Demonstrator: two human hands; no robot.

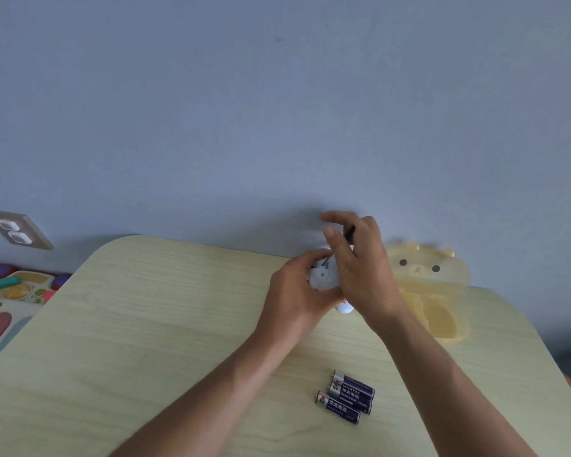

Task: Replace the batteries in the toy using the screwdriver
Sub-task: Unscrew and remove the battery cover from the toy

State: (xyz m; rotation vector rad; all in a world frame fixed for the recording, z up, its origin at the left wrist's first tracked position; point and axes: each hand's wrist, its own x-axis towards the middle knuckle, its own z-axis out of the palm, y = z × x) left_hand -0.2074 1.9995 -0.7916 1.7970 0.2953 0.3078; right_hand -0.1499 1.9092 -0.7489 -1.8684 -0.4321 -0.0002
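A small white toy [323,277] is cupped in my left hand [297,291] above the far part of the pale wooden table [145,324]. My right hand [360,265] grips a screwdriver [349,233] with a dark handle, and its thin shaft points down into the toy's underside. Both hands hide much of the toy; a rounded white end pokes out below them. Three dark blue batteries [346,397] lie side by side on the table nearer to me.
A translucent yellow bear-shaped box [432,291] stands on the table right of my hands, against the blue wall. A wall socket [14,230] sits at the left. Colourful play mats and toys [10,291] lie on the floor beyond the table's left edge.
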